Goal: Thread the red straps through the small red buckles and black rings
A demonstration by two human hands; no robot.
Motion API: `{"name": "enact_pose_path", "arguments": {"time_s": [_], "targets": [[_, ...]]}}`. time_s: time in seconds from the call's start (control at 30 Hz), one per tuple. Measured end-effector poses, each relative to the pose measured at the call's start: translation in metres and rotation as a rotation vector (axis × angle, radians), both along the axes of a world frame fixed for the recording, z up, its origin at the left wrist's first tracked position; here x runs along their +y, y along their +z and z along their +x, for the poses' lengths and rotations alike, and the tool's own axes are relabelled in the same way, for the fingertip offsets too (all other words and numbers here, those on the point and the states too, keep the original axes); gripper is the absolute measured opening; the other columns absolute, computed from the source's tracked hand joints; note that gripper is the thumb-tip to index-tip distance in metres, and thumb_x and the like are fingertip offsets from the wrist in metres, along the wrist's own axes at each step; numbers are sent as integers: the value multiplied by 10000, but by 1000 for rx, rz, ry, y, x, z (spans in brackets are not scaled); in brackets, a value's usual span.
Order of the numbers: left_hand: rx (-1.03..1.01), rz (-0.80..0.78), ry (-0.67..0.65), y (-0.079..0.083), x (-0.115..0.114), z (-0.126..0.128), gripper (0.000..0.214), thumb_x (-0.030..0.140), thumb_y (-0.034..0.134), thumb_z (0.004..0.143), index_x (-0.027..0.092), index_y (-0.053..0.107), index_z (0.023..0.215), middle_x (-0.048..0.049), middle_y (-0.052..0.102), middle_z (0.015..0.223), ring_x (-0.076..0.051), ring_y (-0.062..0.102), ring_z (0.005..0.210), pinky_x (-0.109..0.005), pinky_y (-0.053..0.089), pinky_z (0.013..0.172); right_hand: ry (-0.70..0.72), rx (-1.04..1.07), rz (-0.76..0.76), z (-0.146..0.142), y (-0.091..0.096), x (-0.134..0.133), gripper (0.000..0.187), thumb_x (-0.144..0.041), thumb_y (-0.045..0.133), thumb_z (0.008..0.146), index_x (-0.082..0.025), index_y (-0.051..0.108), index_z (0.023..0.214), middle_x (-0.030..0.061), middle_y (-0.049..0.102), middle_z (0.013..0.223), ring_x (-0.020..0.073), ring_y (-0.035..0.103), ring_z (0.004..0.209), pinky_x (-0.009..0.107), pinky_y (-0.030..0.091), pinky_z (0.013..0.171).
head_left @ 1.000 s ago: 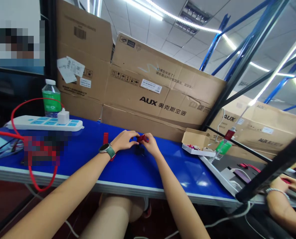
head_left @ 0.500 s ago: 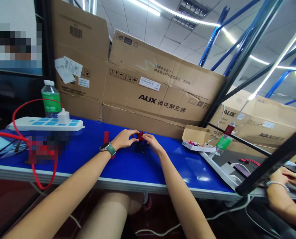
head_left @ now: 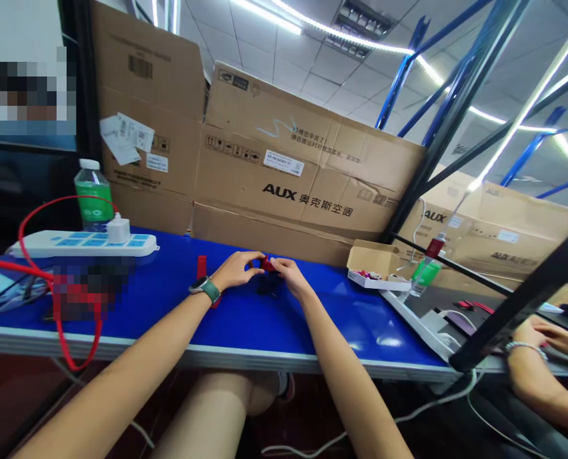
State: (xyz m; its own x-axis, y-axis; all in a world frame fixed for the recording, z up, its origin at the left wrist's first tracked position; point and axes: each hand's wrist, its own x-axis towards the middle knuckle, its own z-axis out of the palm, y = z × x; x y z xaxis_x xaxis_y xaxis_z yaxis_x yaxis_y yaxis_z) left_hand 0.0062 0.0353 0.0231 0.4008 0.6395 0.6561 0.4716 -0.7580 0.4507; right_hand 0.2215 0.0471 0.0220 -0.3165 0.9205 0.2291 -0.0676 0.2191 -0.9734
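Note:
A small red piece (head_left: pixel 266 263) is held between my two hands, just above the blue tabletop; its exact kind is too small to make out. My left hand (head_left: pixel 238 269), with a green-banded watch at the wrist, pinches it from the left between thumb and fingers. From the right, my right hand (head_left: pixel 287 274) closes its fingertips on the same piece. A flat red strip (head_left: pixel 202 267) lies on the table beside my left wrist, partly hidden behind it. Beneath my hands is a dark shape (head_left: pixel 267 287), either a shadow or a dark part.
At left stand a white power strip (head_left: pixel 85 243), a green-labelled bottle (head_left: pixel 94 197) and a looping red cable (head_left: pixel 60 322). An open small box (head_left: pixel 377 268) with red bits sits at right. Cardboard (head_left: pixel 284 172) walls the back. A co-worker's hands (head_left: pixel 535 338) are beyond the black post (head_left: pixel 517 303).
The view has shifted slightly, so the scene sits a little further left. Both hands stay on the small red piece, with slight finger movement. The co-worker's hands have moved a little.

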Motion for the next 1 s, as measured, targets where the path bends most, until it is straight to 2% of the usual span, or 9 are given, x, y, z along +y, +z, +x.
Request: {"name": "enact_pose_path", "arguments": {"time_s": [0.1,0.2,0.33,0.43,0.5,0.57,0.7,0.9,1.0], "targets": [[-69,-17,4,1,1,-1,353,434,655,866,214,671,1141,-44,744,1102,-195,694,831,-307,517,856,0,129,57,0,1,2,385,-525,803,683,-205,588,699,-6,606,711,140,494,657,245,363,603],[-109,-14,19,1,1,-2,331,448,643,874,209,671,1101,-39,744,1080,-188,687,819,-303,514,846,-49,342,39,5,2,9,305,-447,764,668,-215,577,733,21,673,878,163,549,737,259,420,633],[-79,0,37,-2,4,-3,317,432,633,884,214,667,1113,-52,735,1117,-198,686,852,-308,516,837,-272,227,11,10,1,15,226,-345,613,682,-222,631,872,45,677,936,192,591,801,281,451,657],[-21,21,81,-4,5,-2,326,411,650,877,215,659,1138,-63,722,1148,-199,687,829,-314,514,820,-661,4,270,9,2,10,208,-360,493,790,-235,621,896,40,649,923,198,586,872,303,461,753],[19,57,100,-3,3,-1,346,414,655,881,213,649,1163,-67,716,1153,-196,685,820,-312,509,818,-755,-202,511,7,4,3,225,-386,463,861,-231,627,862,45,648,941,202,574,923,306,446,809],[65,103,118,-2,0,-1,355,418,656,886,210,647,1173,-72,714,1150,-203,685,860,-309,502,826,-632,-396,615,3,6,-5,292,-452,484,905,-220,622,794,28,641,823,187,572,826,286,431,774],[190,142,151,0,-4,2,288,397,644,893,221,676,1119,-60,727,1093,-214,686,914,-313,480,849,-364,-607,620,-11,7,-15,392,-546,535,914,-208,620,733,-6,617,672,147,540,652,251,385,653],[285,159,158,-2,-5,5,303,296,625,871,255,701,1161,-53,739,1112,-237,683,1006,-322,456,856,-383,-745,696,-21,4,-16,279,-428,588,879,-207,608,710,4,615,668,148,518,632,257,341,627],[261,139,167,-1,-6,6,340,322,636,866,271,700,1196,-45,743,1123,-221,696,929,-320,457,843,-331,-610,630,-20,3,-14,270,-381,540,889,-198,619,708,-1,600,644,145,513,622,260,349,624]]}}
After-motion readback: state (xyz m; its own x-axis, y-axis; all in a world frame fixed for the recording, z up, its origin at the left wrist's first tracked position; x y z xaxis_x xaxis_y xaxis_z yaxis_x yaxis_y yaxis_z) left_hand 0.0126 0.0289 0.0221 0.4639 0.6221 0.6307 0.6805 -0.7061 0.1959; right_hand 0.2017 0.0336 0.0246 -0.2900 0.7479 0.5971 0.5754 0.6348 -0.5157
